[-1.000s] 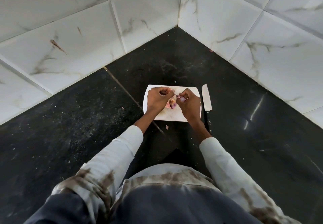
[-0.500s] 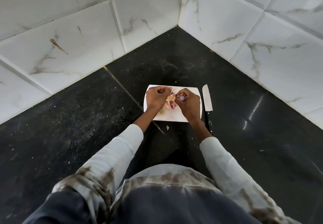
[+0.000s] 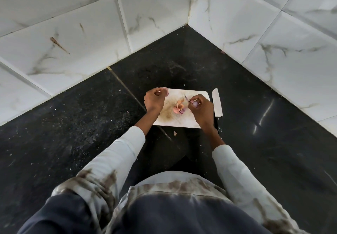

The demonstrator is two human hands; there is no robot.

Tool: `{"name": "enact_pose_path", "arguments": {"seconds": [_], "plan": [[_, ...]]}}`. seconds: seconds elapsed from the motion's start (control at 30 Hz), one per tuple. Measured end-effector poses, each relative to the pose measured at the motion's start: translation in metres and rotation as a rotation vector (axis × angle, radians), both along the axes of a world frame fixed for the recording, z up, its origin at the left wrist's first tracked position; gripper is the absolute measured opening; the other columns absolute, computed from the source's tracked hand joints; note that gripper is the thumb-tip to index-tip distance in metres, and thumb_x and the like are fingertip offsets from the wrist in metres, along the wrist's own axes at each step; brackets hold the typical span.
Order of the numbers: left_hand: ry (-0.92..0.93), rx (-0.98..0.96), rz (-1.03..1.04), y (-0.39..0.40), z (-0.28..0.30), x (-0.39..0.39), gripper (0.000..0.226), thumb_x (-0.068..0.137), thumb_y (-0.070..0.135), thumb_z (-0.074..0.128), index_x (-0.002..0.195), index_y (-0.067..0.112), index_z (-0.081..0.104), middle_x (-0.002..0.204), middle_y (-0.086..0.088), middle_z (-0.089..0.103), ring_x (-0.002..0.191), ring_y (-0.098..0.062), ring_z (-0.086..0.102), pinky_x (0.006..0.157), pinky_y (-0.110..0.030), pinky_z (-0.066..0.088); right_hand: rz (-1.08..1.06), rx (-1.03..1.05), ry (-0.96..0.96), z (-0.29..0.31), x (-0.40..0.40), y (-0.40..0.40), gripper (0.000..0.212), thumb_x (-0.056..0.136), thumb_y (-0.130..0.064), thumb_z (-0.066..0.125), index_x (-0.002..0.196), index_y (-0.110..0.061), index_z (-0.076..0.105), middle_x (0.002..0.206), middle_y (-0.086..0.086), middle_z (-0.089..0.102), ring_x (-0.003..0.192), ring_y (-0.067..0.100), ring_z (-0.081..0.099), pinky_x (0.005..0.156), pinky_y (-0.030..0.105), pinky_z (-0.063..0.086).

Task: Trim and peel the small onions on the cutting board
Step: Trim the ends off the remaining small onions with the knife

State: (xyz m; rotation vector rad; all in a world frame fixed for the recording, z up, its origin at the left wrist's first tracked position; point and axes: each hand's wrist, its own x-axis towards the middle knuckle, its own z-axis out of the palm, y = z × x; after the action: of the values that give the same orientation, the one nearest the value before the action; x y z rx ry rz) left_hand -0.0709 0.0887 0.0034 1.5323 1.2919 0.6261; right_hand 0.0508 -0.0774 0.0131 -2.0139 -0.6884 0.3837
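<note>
A white cutting board [image 3: 184,121] lies on the black counter near the corner. A heap of pink and tan onion skins [image 3: 179,107] sits in its middle. My right hand [image 3: 201,109] pinches a small pale purple onion [image 3: 195,103] above the board's right part, with a strip of skin sticking up from it. My left hand [image 3: 154,99] hovers over the board's left edge, fingers curled; a bit of pink skin shows at its fingertips, and what is inside the curl is hidden.
A knife with a white blade [image 3: 217,103] lies just right of the board, pointing away from me. Marble-tiled walls meet at the corner behind. A scrap of skin [image 3: 175,133] lies on the dusty black counter [image 3: 73,124] in front of the board.
My hands were together over the skins, both on the onion. My left hand has pulled away to the left; my right hand keeps the onion and has shifted slightly right.
</note>
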Motion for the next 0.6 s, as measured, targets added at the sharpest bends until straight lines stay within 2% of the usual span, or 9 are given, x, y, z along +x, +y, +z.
{"name": "enact_pose_path", "arguments": {"seconds": [0.1, 0.2, 0.27, 0.37, 0.47, 0.53, 0.6], "plan": [[0.091, 0.067, -0.079, 0.002, -0.007, -0.006, 0.018, 0.092, 0.039, 0.078, 0.101, 0.023, 0.081, 0.101, 0.01, 0.08, 0.09, -0.005, 0.072, 0.089, -0.033, 0.061, -0.141, -0.05, 0.02, -0.008, 0.005, -0.003, 0.015, 0.089, -0.007, 0.078, 0.098, -0.017, 0.073, 0.088, -0.01, 0.071, 0.075, 0.004, 0.066, 0.064, 0.007, 0.044], [0.184, 0.199, -0.2, 0.003, -0.016, -0.013, 0.027, 0.091, 0.036, 0.081, 0.114, 0.023, 0.077, 0.109, 0.006, 0.075, 0.094, -0.01, 0.071, 0.085, -0.032, 0.059, -0.193, -0.146, -0.021, -0.016, 0.006, -0.006, 0.012, 0.092, -0.01, 0.071, 0.103, -0.016, 0.071, 0.094, -0.005, 0.072, 0.078, 0.01, 0.066, 0.061, 0.02, 0.043], [0.244, 0.289, -0.285, 0.004, -0.023, -0.017, 0.031, 0.091, 0.03, 0.082, 0.12, 0.022, 0.076, 0.113, 0.005, 0.071, 0.096, -0.012, 0.069, 0.085, -0.031, 0.058, -0.183, -0.234, -0.056, -0.021, 0.007, -0.006, 0.012, 0.094, -0.012, 0.068, 0.105, -0.017, 0.07, 0.096, -0.005, 0.07, 0.081, 0.014, 0.064, 0.06, 0.022, 0.041], [0.297, 0.392, -0.357, 0.004, -0.027, -0.02, 0.032, 0.091, 0.022, 0.081, 0.122, 0.02, 0.075, 0.115, 0.005, 0.069, 0.105, -0.015, 0.065, 0.088, -0.034, 0.057, -0.163, -0.306, -0.071, -0.026, 0.009, -0.005, 0.015, 0.095, -0.011, 0.065, 0.108, -0.017, 0.069, 0.102, -0.003, 0.07, 0.084, 0.015, 0.061, 0.067, 0.027, 0.044], [0.351, 0.474, -0.417, 0.006, -0.03, -0.02, 0.034, 0.092, 0.019, 0.079, 0.126, 0.019, 0.073, 0.119, 0.002, 0.068, 0.112, -0.021, 0.061, 0.095, -0.04, 0.055, -0.167, -0.295, -0.069, -0.03, 0.01, -0.005, 0.018, 0.094, -0.009, 0.065, 0.11, -0.016, 0.068, 0.108, 0.0, 0.07, 0.088, 0.016, 0.064, 0.073, 0.03, 0.049], [0.369, 0.513, -0.44, 0.007, -0.031, -0.021, 0.037, 0.092, 0.018, 0.079, 0.128, 0.019, 0.072, 0.122, 0.001, 0.068, 0.114, -0.022, 0.06, 0.098, -0.042, 0.054, -0.171, -0.276, -0.07, -0.032, 0.011, -0.005, 0.019, 0.095, -0.009, 0.067, 0.113, -0.015, 0.066, 0.115, 0.003, 0.066, 0.096, 0.02, 0.067, 0.082, 0.035, 0.055], [0.368, 0.532, -0.461, 0.008, -0.031, -0.021, 0.039, 0.092, 0.017, 0.079, 0.13, 0.02, 0.071, 0.125, 0.002, 0.068, 0.116, -0.022, 0.059, 0.099, -0.042, 0.052, -0.165, -0.28, -0.086, -0.034, 0.011, -0.006, 0.02, 0.096, -0.009, 0.067, 0.115, -0.013, 0.065, 0.12, 0.006, 0.062, 0.105, 0.025, 0.064, 0.091, 0.037, 0.055]]}}
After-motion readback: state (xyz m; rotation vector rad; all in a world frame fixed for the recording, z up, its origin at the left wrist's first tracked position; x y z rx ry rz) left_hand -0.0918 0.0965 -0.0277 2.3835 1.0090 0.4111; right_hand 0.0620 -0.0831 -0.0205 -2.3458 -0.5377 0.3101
